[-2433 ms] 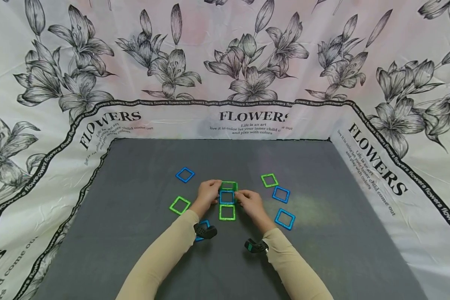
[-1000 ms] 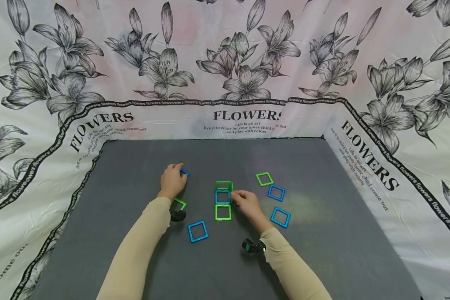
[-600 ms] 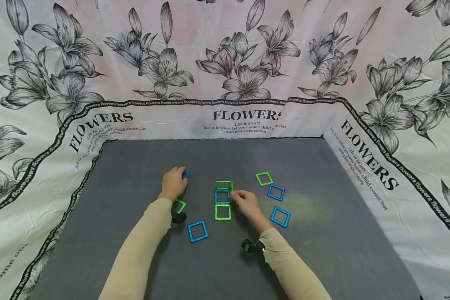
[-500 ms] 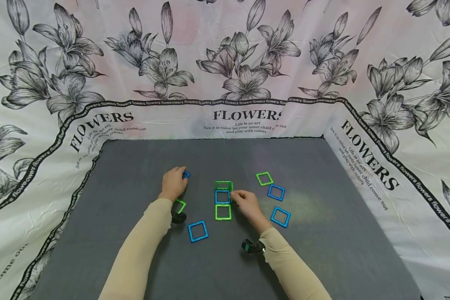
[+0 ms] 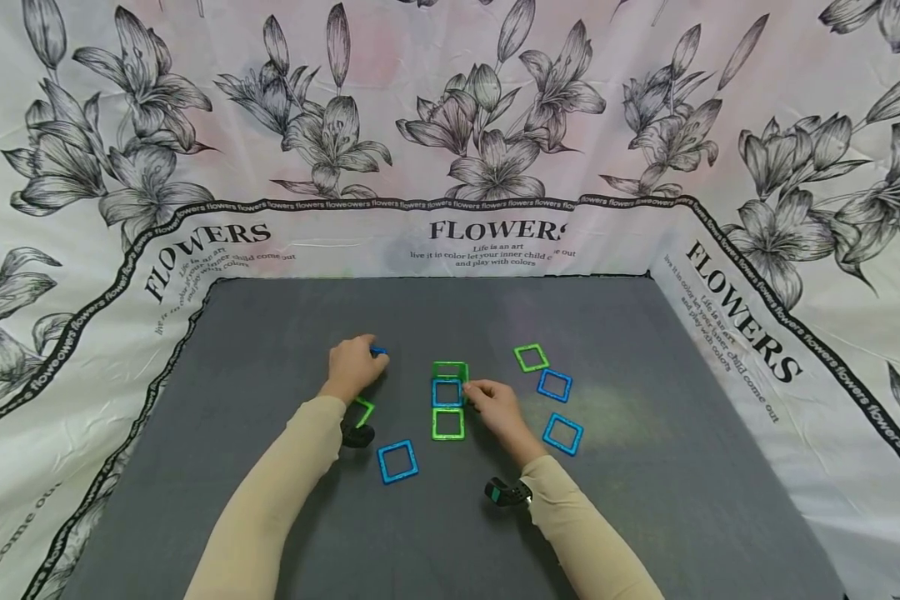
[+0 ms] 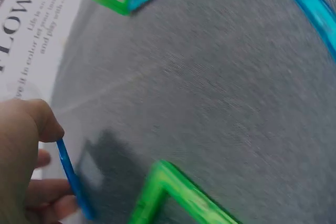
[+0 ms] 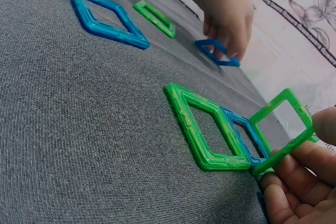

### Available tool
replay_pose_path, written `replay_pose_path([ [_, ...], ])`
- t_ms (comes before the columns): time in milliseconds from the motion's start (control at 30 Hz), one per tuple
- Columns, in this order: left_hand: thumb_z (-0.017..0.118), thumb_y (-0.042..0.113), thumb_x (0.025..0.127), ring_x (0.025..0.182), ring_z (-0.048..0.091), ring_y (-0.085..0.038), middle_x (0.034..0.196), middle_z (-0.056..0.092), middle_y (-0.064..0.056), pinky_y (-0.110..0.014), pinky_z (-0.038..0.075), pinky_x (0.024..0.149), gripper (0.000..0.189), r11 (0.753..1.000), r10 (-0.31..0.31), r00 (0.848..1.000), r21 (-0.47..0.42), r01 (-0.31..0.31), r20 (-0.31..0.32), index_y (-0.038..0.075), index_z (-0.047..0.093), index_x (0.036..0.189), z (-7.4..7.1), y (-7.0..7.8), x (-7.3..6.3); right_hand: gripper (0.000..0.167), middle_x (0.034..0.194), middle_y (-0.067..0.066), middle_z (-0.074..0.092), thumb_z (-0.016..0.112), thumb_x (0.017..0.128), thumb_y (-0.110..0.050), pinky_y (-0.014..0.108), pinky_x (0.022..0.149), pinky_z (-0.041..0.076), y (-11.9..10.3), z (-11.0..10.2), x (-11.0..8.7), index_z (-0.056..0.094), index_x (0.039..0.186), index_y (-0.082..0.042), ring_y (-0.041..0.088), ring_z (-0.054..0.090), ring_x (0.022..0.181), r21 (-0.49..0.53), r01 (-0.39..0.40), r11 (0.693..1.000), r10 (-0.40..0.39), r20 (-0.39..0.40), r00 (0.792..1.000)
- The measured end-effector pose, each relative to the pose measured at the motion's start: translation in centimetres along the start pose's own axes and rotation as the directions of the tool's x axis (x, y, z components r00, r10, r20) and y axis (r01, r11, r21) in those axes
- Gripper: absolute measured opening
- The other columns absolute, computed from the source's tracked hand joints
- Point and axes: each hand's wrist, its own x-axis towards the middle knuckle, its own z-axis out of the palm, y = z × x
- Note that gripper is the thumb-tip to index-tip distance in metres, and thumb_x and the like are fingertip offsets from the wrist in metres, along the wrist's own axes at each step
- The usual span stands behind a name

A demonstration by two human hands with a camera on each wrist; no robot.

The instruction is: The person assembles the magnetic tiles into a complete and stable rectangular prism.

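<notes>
Toward the back left, my left hand (image 5: 352,367) pinches a blue square magnetic tile (image 6: 71,174) between thumb and fingers. The tile is tilted up on edge over the cloth. At the middle, a flat green tile (image 7: 185,124) lies in line with a flat blue tile (image 5: 434,393). Behind the blue one stands a green tile (image 5: 450,364), and another green tile (image 7: 283,152) stands along its right side. My right hand (image 5: 495,408) pinches that right-side tile, thumb above and fingers curled beneath.
A green tile (image 5: 366,410) lies partly hidden by the left wrist, with a blue tile (image 5: 382,467) nearer. To the right lie a green tile (image 5: 527,347), a blue tile (image 5: 541,381) and another blue tile (image 5: 549,427). Flower-print cloth borders the dark grey surface.
My left hand has left the central tiles for the blue tile at back left, and has drawn it slightly right and tipped it up. My right hand stays at the central tiles.
</notes>
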Motion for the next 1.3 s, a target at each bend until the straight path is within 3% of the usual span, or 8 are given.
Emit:
replay_pose_path([
  [133, 0.056, 0.026, 0.094, 0.058, 0.035, -0.014, 0.095, 0.072, -0.022, -0.034, 0.039, 0.068, 0.050, 0.985, -0.115, 0.991, -0.120, 0.124, 0.075, 0.005, 0.063, 0.139, -0.7, 0.1, 0.2, 0.030, 0.114, 0.018, 0.074, 0.062, 0.102, -0.021, 0.037, 0.083, 0.057, 0.0, 0.0, 0.0, 0.074, 0.119, 0.000, 0.024, 0.068, 0.096, 0.001, 0.003, 1.000, -0.003, -0.002, 1.000],
  [300, 0.053, 0.026, 0.097, 0.058, 0.039, -0.011, 0.138, 0.064, -0.022, -0.028, 0.038, 0.059, 0.045, 0.962, -0.178, 0.978, -0.192, 0.195, 0.105, 0.007, 0.067, 0.136, -1.6, -0.1, 0.7, 0.031, 0.116, 0.019, 0.073, 0.061, 0.102, -0.022, 0.039, 0.085, 0.057, 0.0, -0.1, -0.1, 0.074, 0.120, 0.001, 0.026, 0.068, 0.099, 0.010, 0.001, 1.000, -0.001, 0.005, 1.000],
  [400, 0.051, 0.024, 0.098, 0.053, 0.040, -0.012, 0.136, 0.066, -0.022, -0.028, 0.038, 0.057, 0.043, 0.947, -0.198, 0.974, -0.238, 0.218, 0.107, 0.008, 0.069, 0.133, -1.9, -0.2, 0.8, 0.031, 0.117, 0.018, 0.073, 0.060, 0.103, -0.022, 0.040, 0.086, 0.057, 0.0, -0.2, -0.1, 0.074, 0.121, 0.000, 0.027, 0.068, 0.101, 0.009, -0.007, 1.000, 0.007, 0.012, 1.000],
  [500, 0.050, 0.022, 0.100, 0.060, 0.054, -0.017, 0.127, 0.070, -0.021, -0.027, 0.043, 0.059, 0.040, 0.927, -0.219, 0.971, -0.290, 0.238, 0.097, 0.007, 0.070, 0.131, -2.2, -0.2, 0.8, 0.032, 0.118, 0.018, 0.073, 0.060, 0.103, -0.023, 0.041, 0.087, 0.056, -0.1, -0.3, -0.2, 0.074, 0.121, -0.002, 0.026, 0.068, 0.100, 0.009, -0.014, 1.000, 0.014, 0.016, 1.000],
  [667, 0.053, 0.018, 0.102, 0.087, 0.073, -0.029, 0.109, 0.076, -0.019, -0.029, 0.053, 0.069, 0.036, 0.878, -0.261, 0.961, -0.390, 0.276, 0.093, 0.005, 0.070, 0.130, -2.5, 0.0, 0.5, 0.031, 0.116, 0.017, 0.074, 0.059, 0.103, -0.023, 0.038, 0.085, 0.056, -0.1, -0.3, -0.2, 0.074, 0.121, -0.002, 0.023, 0.067, 0.097, 0.006, -0.010, 1.000, 0.010, 0.015, 1.000],
  [967, 0.054, 0.018, 0.102, 0.087, 0.071, -0.022, 0.110, 0.076, -0.017, -0.024, 0.052, 0.062, 0.035, 0.806, -0.302, 0.942, -0.488, 0.335, 0.147, 0.006, 0.070, 0.131, -2.9, -0.1, 0.4, 0.030, 0.113, 0.016, 0.074, 0.062, 0.102, -0.022, 0.032, 0.082, 0.054, -0.2, -0.2, -0.2, 0.075, 0.119, -0.002, 0.019, 0.066, 0.094, 0.012, -0.023, 1.000, 0.023, 0.007, 1.000],
  [1133, 0.056, 0.014, 0.101, 0.085, 0.068, -0.016, 0.117, 0.073, -0.017, -0.026, 0.059, 0.066, 0.038, 0.708, -0.309, 0.918, -0.584, 0.396, 0.248, 0.007, 0.066, 0.137, -3.1, 0.3, 0.2, 0.030, 0.114, 0.016, 0.074, 0.061, 0.102, -0.023, 0.040, 0.088, 0.056, -0.2, -0.2, -0.1, 0.075, 0.119, -0.002, 0.023, 0.067, 0.099, 0.011, -0.027, 1.000, 0.027, 0.010, 1.000],
  [1300, 0.060, 0.011, 0.101, 0.083, 0.067, -0.013, 0.116, 0.072, -0.011, -0.028, 0.062, 0.071, 0.042, 0.553, -0.282, 0.876, -0.679, 0.482, 0.392, 0.010, 0.061, 0.143, -2.6, 1.1, -0.2, 0.031, 0.117, 0.016, 0.073, 0.060, 0.103, -0.024, 0.043, 0.091, 0.056, -0.3, -0.3, -0.1, 0.074, 0.121, -0.003, 0.027, 0.067, 0.103, 0.010, -0.033, 0.999, 0.033, 0.012, 0.999],
])
